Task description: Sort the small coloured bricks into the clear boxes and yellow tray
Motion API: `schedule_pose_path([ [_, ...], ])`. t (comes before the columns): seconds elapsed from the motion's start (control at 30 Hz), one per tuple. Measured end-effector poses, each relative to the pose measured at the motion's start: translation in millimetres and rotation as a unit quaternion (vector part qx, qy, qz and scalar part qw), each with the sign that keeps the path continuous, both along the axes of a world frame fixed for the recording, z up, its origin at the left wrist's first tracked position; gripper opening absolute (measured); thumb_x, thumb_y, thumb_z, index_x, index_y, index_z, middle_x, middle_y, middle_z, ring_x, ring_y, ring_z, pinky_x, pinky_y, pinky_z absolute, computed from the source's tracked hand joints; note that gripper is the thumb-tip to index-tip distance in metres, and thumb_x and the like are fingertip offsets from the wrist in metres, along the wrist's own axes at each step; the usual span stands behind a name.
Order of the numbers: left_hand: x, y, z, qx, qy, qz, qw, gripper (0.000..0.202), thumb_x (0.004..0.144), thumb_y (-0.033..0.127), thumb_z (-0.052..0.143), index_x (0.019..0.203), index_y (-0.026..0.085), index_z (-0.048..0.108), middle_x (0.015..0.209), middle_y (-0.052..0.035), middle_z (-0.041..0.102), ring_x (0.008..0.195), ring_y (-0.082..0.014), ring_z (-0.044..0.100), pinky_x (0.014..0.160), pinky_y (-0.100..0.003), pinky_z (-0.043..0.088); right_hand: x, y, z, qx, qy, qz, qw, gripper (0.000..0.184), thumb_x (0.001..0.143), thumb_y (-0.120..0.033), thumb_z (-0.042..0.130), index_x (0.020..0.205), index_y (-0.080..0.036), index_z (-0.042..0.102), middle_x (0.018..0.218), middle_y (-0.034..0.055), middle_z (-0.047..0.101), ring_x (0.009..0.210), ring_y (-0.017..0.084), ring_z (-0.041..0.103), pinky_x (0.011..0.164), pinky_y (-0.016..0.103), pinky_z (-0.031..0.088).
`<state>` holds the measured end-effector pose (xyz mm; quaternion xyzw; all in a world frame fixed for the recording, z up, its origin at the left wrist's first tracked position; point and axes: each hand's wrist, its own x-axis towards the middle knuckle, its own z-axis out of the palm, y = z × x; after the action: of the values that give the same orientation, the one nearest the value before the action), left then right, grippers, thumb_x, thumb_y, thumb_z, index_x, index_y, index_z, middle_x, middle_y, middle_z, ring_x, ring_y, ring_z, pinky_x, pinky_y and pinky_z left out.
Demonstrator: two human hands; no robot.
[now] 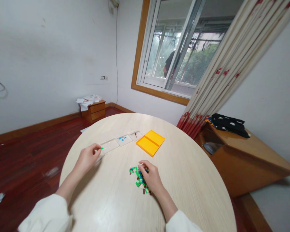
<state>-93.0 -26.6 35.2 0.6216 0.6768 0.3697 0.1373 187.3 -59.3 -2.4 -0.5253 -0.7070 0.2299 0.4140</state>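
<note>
My left hand (pixel 89 156) is closed in a pinch above the left end of a row of shallow clear trays. A small green brick (pixel 102 148) shows at its fingertips. The tray beside it (pixel 110 150) has a few tiny pale bits. Farther along, one tray holds blue bricks (pixel 122 139) and another holds dark brown bricks (pixel 135 134). My right hand (pixel 151 176) rests over a mixed pile of small bricks (pixel 138 183), green, brown, blue and white. Its thumb and fingers are curled together at the pile's top; what lies between them is hidden.
A yellow two-section plastic case (pixel 152 139) lies open beyond the pile. Everything stands on a round pale wooden table (pixel 188 170). To the right is a wooden cabinet (pixel 246 161) with dark cloth on it. A person (pixel 169 62) is visible through the window.
</note>
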Motion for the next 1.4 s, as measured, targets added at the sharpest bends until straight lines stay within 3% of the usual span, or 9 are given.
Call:
schedule_pose_path([
  [0.2,-20.2,-26.7,-5.7,-0.068,0.126,0.007,0.990,0.024,0.075,0.030,0.044,0.078,0.019,0.065,0.066,-0.0049,0.067,0.065,-0.0223,0.062,0.059,-0.026,0.039,0.2,-0.3,2.3,0.010,0.003,-0.002,1.000,0.020,0.083,-0.031,0.050,0.087,-0.018,0.065,0.070,0.0021,0.066,0.067,0.016,0.061,0.062,0.024,0.046],
  [0.6,-16.6,-24.0,-20.3,-0.087,0.185,0.006,0.979,0.025,0.079,0.028,0.040,0.083,0.019,0.063,0.085,-0.0101,0.070,0.081,-0.0257,0.064,0.066,-0.028,0.041,1.7,1.0,1.5,0.000,0.012,-0.002,1.000,0.019,0.083,-0.029,0.049,0.085,-0.019,0.065,0.071,0.0024,0.067,0.066,0.016,0.061,0.062,0.026,0.046],
  [0.77,-16.0,-26.0,-15.3,-0.001,0.149,-0.007,0.989,0.029,0.077,0.034,0.040,0.082,0.017,0.063,0.093,-0.0118,0.068,0.088,-0.0258,0.061,0.076,-0.031,0.043,2.6,2.6,-0.9,-0.007,-0.040,0.010,0.999,0.016,0.082,-0.021,0.050,0.084,-0.018,0.066,0.083,0.0056,0.067,0.080,0.019,0.060,0.075,0.030,0.045],
  [0.83,-13.3,-28.9,-9.6,0.032,0.134,-0.005,0.991,0.029,0.078,0.037,0.038,0.074,0.018,0.059,0.085,-0.0096,0.066,0.081,-0.0239,0.060,0.073,-0.030,0.042,2.2,2.6,-2.3,-0.006,-0.079,0.029,0.996,0.015,0.081,-0.018,0.052,0.083,-0.018,0.067,0.084,0.0059,0.066,0.085,0.020,0.059,0.079,0.032,0.043],
  [0.97,0.5,-34.8,0.0,0.014,0.126,-0.003,0.992,0.034,0.080,0.041,0.034,0.053,0.022,0.041,0.055,-0.0028,0.053,0.057,-0.0186,0.051,0.056,-0.027,0.034,-1.1,1.9,-6.0,-0.005,-0.148,0.029,0.989,0.014,0.079,-0.020,0.059,0.090,-0.020,0.068,0.088,0.0059,0.063,0.089,0.021,0.056,0.082,0.035,0.039],
  [1.1,26.4,-36.2,1.5,-0.013,0.092,-0.063,0.994,0.035,0.080,0.039,0.033,0.049,0.022,0.032,0.048,0.0000,0.044,0.049,-0.0151,0.042,0.052,-0.026,0.026,-5.0,2.5,-10.0,-0.002,-0.168,0.002,0.986,0.014,0.078,-0.022,0.061,0.089,-0.022,0.070,0.089,0.0059,0.062,0.090,0.021,0.055,0.081,0.036,0.037],
  [1.4,81.8,-32.7,7.2,-0.057,0.026,-0.224,0.972,0.025,0.079,0.030,0.042,0.058,0.019,0.048,0.057,-0.0010,0.054,0.056,-0.0151,0.048,0.055,-0.025,0.028,-9.7,1.1,-4.9,-0.012,-0.166,-0.012,0.986,0.012,0.075,-0.012,0.056,0.079,-0.020,0.065,0.084,0.0031,0.063,0.086,0.019,0.055,0.078,0.033,0.034],
])
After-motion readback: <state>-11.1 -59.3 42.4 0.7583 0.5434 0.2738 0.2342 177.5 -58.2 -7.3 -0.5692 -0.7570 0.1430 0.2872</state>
